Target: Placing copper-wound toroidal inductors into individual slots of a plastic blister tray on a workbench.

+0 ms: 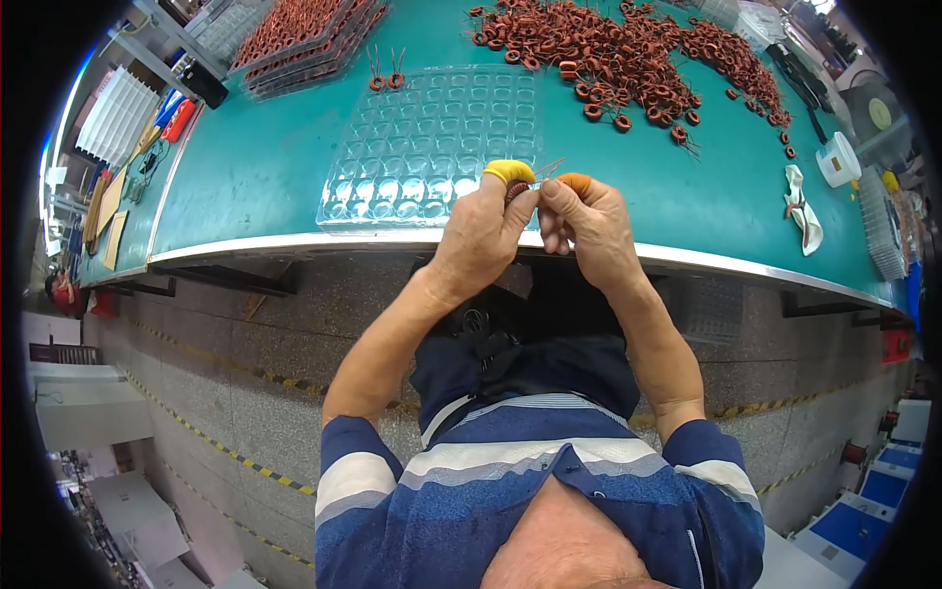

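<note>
Gripping hand: left hand (481, 224), nearly closed, a coil (514, 190) pinched between thumb and index finger; yellow finger cover (507, 171) on the index.
Right hand (592, 218): thumb and index drawn close together beside the coil's leads (553, 166), other fingers curled; cannot tell whether they have hold of a lead; orange finger cover (576, 183) on the index.
Coil in hand: above the near right corner of the tray, leads slanting up to the right.
Tray (422, 133): clear, rows of round cells, flat on the green table (250, 167).
Coil pair (387, 81): at the tray's far left corner, leads pointing away.
Pile (628, 59): loose coils, beyond the right hand.
Stack (306, 44): coil-filled trays, far left.
Right end: white tub (838, 160), white cloth (805, 218).
</note>
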The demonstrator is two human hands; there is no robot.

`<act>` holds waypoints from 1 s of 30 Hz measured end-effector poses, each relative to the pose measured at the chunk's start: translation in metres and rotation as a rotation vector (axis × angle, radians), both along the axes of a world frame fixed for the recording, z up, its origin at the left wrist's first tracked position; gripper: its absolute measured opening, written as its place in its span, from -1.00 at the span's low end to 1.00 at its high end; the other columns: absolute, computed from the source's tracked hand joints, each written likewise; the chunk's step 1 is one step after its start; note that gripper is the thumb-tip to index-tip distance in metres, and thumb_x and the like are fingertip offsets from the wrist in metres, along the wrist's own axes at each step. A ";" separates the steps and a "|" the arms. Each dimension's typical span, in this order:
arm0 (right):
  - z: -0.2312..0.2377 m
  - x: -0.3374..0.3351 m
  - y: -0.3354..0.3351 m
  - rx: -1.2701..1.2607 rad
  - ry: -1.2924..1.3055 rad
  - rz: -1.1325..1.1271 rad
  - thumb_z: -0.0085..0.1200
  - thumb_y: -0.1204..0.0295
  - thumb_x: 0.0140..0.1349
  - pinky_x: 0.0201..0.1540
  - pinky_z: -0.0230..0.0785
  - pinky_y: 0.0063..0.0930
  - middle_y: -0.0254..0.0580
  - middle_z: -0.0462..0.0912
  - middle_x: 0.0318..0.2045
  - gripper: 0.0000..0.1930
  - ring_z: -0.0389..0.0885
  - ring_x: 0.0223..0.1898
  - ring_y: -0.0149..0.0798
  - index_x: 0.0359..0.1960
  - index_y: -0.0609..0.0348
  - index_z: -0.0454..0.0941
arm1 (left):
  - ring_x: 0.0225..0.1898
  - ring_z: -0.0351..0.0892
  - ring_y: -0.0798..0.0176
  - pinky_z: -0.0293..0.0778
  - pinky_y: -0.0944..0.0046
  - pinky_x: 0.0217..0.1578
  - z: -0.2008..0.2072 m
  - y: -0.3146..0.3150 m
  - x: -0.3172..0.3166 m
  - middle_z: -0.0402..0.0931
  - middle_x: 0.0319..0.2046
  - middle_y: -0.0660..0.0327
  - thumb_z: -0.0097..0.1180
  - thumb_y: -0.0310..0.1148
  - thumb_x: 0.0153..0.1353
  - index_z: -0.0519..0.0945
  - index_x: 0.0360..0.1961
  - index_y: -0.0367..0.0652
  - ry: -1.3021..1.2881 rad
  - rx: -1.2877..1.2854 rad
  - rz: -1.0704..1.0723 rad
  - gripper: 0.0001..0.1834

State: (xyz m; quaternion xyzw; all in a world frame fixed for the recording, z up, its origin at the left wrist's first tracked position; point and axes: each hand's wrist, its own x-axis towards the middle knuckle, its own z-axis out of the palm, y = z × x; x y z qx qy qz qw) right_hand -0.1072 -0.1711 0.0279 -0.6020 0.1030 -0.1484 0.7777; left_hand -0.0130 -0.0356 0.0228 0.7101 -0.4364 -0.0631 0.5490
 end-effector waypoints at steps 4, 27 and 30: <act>0.006 0.000 -0.008 0.180 0.053 0.112 0.08 0.25 0.32 -0.69 0.22 -0.75 -0.36 0.51 -0.65 -0.75 0.44 -0.71 -0.55 -0.40 0.18 0.53 | -0.41 0.59 0.14 0.49 0.21 -0.37 0.026 0.014 0.014 0.58 -0.38 0.07 0.07 -0.29 0.32 0.43 -0.08 -0.36 0.292 0.113 -0.235 -0.68; 0.004 -0.019 -0.001 -0.044 0.041 0.036 0.14 0.29 0.25 -0.67 0.13 -0.68 -0.38 0.46 -0.72 -0.75 0.36 -0.72 -0.57 -0.39 0.28 0.54 | -0.44 0.57 0.35 0.49 0.36 -0.38 0.018 0.025 0.009 0.55 -0.42 0.20 0.34 -0.31 0.09 0.48 -0.11 -0.29 0.023 0.130 -0.303 -0.58; 0.003 -0.016 0.003 -0.066 0.086 0.022 0.14 0.31 0.25 -0.67 0.13 -0.68 -0.39 0.46 -0.72 -0.75 0.35 -0.72 -0.58 -0.40 0.30 0.54 | -0.42 0.59 0.30 0.50 0.32 -0.38 0.017 0.025 -0.003 0.56 -0.42 0.22 0.33 -0.31 0.09 0.49 -0.14 -0.29 -0.222 0.099 -0.159 -0.61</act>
